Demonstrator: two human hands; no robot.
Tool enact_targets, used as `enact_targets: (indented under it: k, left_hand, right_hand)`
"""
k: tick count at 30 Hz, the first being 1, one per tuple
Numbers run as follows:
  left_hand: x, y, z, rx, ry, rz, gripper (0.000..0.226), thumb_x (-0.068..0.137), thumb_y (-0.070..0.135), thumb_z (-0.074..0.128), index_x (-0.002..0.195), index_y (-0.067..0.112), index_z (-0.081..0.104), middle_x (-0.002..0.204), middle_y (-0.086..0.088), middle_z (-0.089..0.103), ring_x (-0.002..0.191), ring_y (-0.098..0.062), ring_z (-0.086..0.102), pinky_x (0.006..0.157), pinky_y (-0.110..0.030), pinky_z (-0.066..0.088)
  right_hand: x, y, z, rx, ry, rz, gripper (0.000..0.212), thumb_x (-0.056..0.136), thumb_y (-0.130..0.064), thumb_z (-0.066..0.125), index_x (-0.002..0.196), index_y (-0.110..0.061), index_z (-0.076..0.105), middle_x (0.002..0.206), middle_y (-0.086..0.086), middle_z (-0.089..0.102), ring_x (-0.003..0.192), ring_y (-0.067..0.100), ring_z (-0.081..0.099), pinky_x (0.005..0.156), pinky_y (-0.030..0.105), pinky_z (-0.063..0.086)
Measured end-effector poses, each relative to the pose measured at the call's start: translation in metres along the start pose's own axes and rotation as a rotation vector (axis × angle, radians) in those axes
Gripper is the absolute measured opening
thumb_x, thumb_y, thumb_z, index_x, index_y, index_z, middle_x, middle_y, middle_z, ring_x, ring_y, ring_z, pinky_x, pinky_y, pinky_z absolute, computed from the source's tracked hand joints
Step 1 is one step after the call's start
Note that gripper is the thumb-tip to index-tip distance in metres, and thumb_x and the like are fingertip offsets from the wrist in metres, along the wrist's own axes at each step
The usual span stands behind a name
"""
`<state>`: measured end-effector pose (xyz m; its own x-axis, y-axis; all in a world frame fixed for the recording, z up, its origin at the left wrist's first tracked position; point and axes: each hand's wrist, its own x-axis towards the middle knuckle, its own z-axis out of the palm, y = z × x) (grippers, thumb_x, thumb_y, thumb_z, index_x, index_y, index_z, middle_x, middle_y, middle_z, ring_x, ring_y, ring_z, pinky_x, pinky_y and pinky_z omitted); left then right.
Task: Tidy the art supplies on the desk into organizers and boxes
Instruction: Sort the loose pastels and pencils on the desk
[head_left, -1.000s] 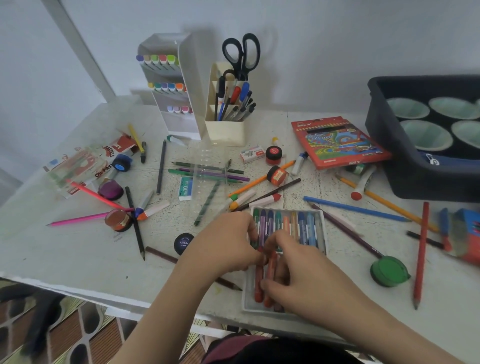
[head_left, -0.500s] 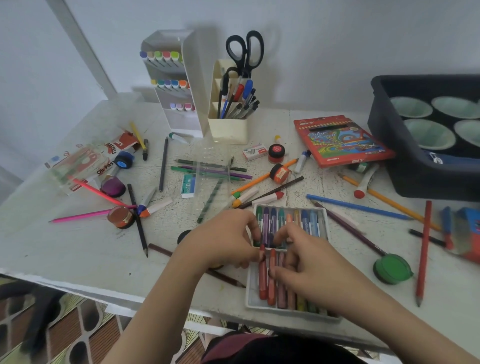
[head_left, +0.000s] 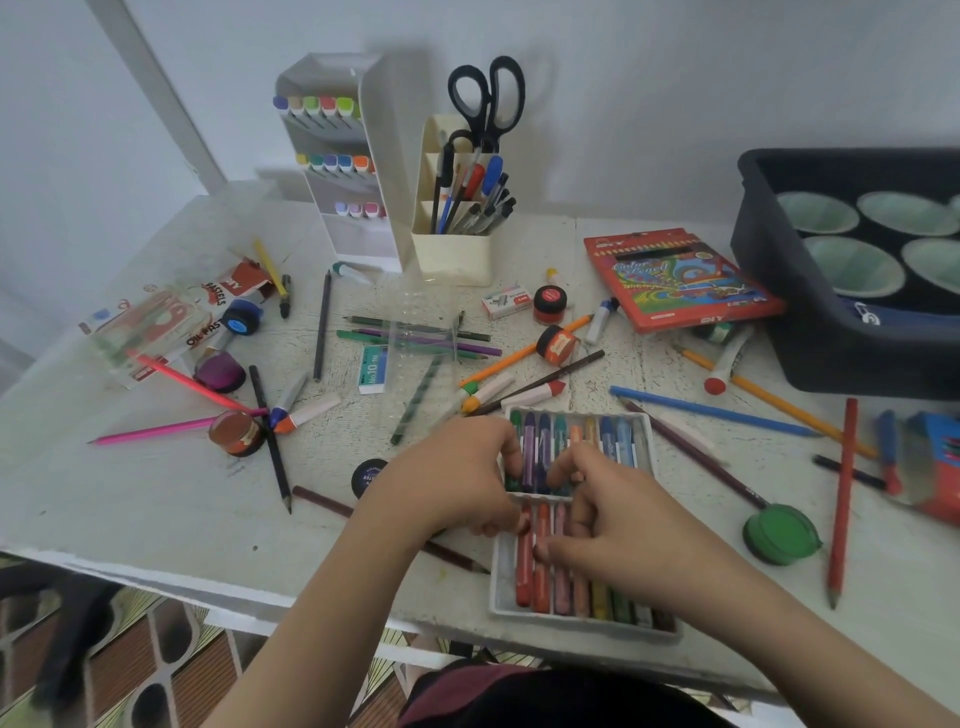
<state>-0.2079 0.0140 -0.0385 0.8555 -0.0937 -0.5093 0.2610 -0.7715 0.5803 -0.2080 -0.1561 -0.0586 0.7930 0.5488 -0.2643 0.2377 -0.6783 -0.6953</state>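
- Left hand (head_left: 452, 480) curls its fingers over the left edge of the crayon tray (head_left: 500, 587), thumb tip at a red crayon (head_left: 523, 566); whether it grips cannot be told.
- Right hand (head_left: 623, 519), fingers bent, touches the crayon rows close alongside; its grasp cannot be told either.
- Beneath both, the crayon tray lies on the tabletop (head_left: 156, 509).
- Right of the right hand, apart, sits a green lid (head_left: 782, 535).

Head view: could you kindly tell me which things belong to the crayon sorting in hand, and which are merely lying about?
In hand: crayon tray, crayons, left hand, right hand.
Lying about: green lid, scissors, colour pencil box, dark bin, eraser.
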Motion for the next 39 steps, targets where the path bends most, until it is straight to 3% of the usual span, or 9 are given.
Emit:
enact_targets:
  k: [8,13,20,23,27,32,39]
  left_hand:
    - [-0.009,0.006,-0.003,0.139,-0.056,0.018,0.045,0.065,0.020,0.083,0.089,0.027,0.046,0.077,0.005,0.057,0.052,-0.005,0.054,0.045,-0.018,0.041]
    - [-0.009,0.011,0.002,0.199,-0.005,0.008,0.045,0.066,0.017,0.082,0.093,0.023,0.047,0.081,0.005,0.051,0.066,-0.011,0.052,0.060,-0.028,0.049]
    - [-0.009,0.011,-0.007,0.164,-0.066,0.033,0.032,0.075,0.020,0.074,0.096,0.020,0.049,0.081,-0.002,0.063,0.057,-0.011,0.057,0.047,-0.021,0.047]
    - [-0.011,0.009,-0.014,0.143,0.008,0.081,0.025,0.077,0.028,0.073,0.088,0.026,0.051,0.078,0.002,0.063,0.059,-0.011,0.060,0.057,-0.027,0.050]
    - [-0.012,0.002,-0.022,0.046,0.149,0.171,0.016,0.082,0.030,0.067,0.084,0.030,0.051,0.072,0.008,0.056,0.059,-0.005,0.053,0.062,-0.027,0.048]
    - [-0.015,-0.022,-0.042,-0.082,0.292,0.220,0.009,0.086,0.033,0.064,0.086,0.033,0.055,0.067,0.009,0.056,0.054,0.003,0.050,0.054,-0.016,0.037]
    - [-0.027,-0.076,-0.091,-0.211,0.488,0.242,0.007,0.085,0.027,0.065,0.084,0.027,0.058,0.055,0.010,0.050,0.047,0.002,0.045,0.049,-0.009,0.037]
  right_hand:
    - [0.000,-0.001,-0.001,-0.013,-0.004,0.001,0.040,0.073,-0.036,0.074,0.090,-0.040,0.039,0.065,-0.006,0.060,0.056,0.001,0.057,0.052,0.022,0.046]
    - [0.000,-0.001,-0.002,-0.023,-0.006,-0.001,0.039,0.072,-0.034,0.074,0.089,-0.038,0.039,0.064,-0.005,0.059,0.055,0.002,0.056,0.052,0.024,0.045]
    - [0.001,-0.001,-0.005,-0.017,-0.004,-0.037,0.018,0.083,-0.031,0.061,0.085,-0.036,0.043,0.056,-0.009,0.056,0.051,-0.001,0.051,0.047,0.018,0.037]
    - [0.004,-0.003,-0.009,-0.018,0.004,-0.058,0.009,0.085,-0.032,0.057,0.081,-0.034,0.050,0.054,-0.021,0.056,0.047,0.000,0.048,0.045,0.017,0.035]
    - [0.012,-0.010,-0.015,-0.021,0.025,-0.080,0.008,0.085,-0.031,0.056,0.077,-0.032,0.054,0.054,-0.019,0.056,0.047,0.001,0.048,0.047,0.017,0.035]
    - [0.025,-0.030,-0.014,0.004,0.069,-0.090,0.009,0.084,-0.035,0.057,0.076,-0.032,0.056,0.058,-0.014,0.061,0.048,0.000,0.053,0.047,0.016,0.037]
    - [0.062,-0.080,-0.010,-0.066,0.065,-0.115,0.011,0.083,-0.041,0.058,0.078,-0.031,0.058,0.062,-0.015,0.062,0.053,-0.001,0.054,0.052,0.019,0.038]
